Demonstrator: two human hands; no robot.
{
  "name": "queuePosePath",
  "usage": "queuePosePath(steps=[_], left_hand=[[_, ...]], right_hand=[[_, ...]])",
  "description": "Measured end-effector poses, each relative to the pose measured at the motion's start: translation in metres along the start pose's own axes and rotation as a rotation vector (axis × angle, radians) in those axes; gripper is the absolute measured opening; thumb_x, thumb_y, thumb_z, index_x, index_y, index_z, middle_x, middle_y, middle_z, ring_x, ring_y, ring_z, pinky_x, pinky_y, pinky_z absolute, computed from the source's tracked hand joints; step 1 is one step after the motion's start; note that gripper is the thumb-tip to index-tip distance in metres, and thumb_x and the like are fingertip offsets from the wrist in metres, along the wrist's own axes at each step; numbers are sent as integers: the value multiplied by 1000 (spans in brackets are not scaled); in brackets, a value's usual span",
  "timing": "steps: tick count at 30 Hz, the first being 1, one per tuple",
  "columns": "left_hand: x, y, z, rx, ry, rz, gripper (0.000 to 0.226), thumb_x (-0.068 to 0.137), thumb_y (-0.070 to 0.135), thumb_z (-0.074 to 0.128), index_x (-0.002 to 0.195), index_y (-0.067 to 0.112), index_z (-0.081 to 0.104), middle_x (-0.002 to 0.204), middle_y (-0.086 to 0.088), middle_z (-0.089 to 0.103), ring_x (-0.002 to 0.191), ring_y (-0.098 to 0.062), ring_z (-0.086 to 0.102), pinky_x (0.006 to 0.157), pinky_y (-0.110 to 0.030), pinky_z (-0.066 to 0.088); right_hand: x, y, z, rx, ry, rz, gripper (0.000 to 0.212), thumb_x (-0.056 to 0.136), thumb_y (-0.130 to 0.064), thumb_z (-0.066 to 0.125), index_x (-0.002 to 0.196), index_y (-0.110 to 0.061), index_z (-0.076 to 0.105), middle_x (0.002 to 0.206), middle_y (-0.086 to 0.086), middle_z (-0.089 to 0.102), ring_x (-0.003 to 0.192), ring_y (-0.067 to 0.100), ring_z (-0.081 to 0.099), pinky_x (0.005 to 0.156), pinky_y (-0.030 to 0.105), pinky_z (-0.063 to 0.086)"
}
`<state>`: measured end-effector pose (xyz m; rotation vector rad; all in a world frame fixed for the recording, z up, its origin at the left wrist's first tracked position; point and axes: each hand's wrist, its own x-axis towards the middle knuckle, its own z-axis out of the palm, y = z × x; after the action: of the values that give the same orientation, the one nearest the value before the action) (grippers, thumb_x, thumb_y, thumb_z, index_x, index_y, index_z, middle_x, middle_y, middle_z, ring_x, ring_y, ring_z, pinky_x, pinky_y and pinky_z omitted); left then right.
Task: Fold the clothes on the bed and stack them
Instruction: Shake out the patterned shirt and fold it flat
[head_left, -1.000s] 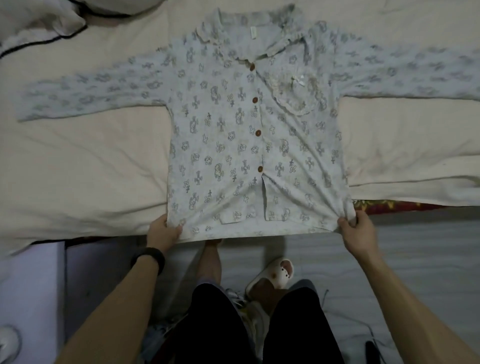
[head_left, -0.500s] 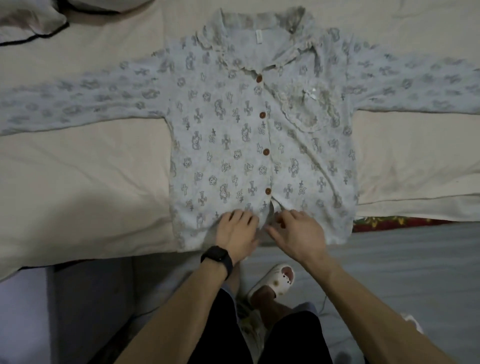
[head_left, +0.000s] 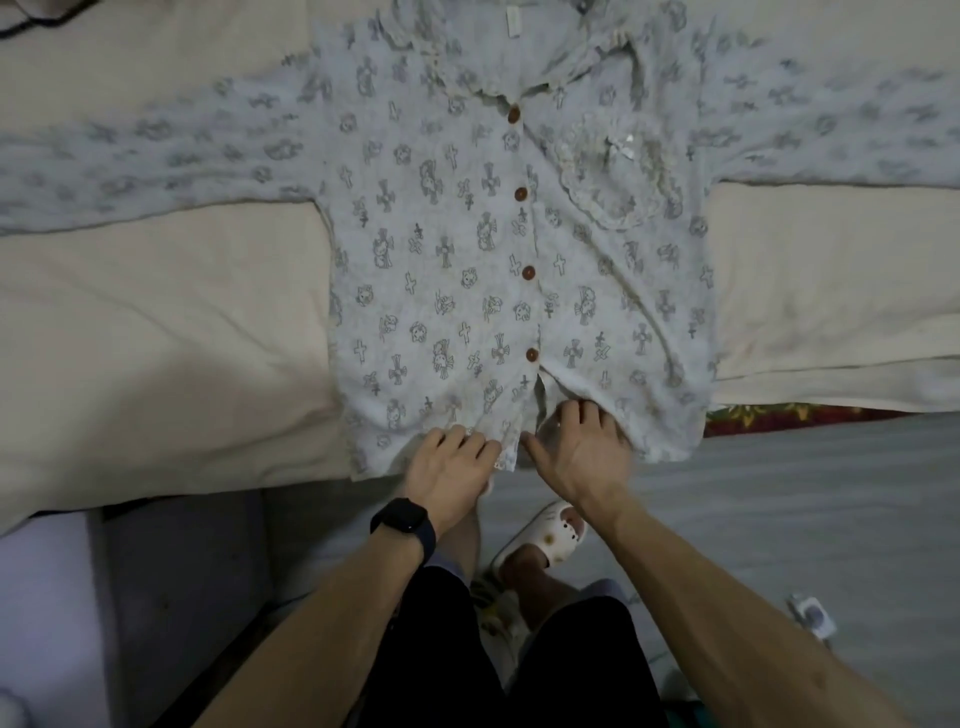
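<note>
The left hand (head_left: 449, 465), fingers bent, grip unclear, and spread-fingered right hand (head_left: 576, 449) beside it press the pale printed buttoned cotton shirt (head_left: 447, 249).

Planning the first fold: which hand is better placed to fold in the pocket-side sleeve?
Probably the right hand: it is on the shirt hem on the pocket's side of the buttons; the left hand is on the other side.
</note>
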<state>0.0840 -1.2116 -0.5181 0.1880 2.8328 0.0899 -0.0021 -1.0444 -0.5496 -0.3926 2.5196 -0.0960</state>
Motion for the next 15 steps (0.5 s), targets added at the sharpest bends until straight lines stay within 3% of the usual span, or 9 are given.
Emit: queuePosePath(steps=[5,9,12,15], left_hand=[[1,11,2,-9,35,-27,28,63,15,86,87,22,74,74,4,65,68,-20,62,60,-30,46],[-12,26,4,-50,37,37,21,68,23,82,86,20,71,74,3,63,68,-20,61,61,-30,47],[-20,33,5,-48,-145,-5,29,79,27,73,108,22,70,92,2,67,86,-21,64,74,-33,49],[-16,29,5,-70,-265,-37,31,88,30,58,117,22,64,112,-2,63,103,-25,58,87,-37,44]], right_hand=[[-1,-10,0,2,44,21,37,96,-42,51,109,-10,64,109,13,68,101,37,64,80,48,53],[-33,7,6,-32,-83,-251,35,95,-43,49,116,-16,59,118,7,63,107,33,59,85,44,46],[-42,17,1,-122,-296,-311,57,96,-53,52,142,-21,42,140,5,47,124,33,50,98,48,42],[-30,28,-17,-77,-242,-179,46,98,-50,48,135,-23,51,133,3,55,118,28,56,94,41,47]])
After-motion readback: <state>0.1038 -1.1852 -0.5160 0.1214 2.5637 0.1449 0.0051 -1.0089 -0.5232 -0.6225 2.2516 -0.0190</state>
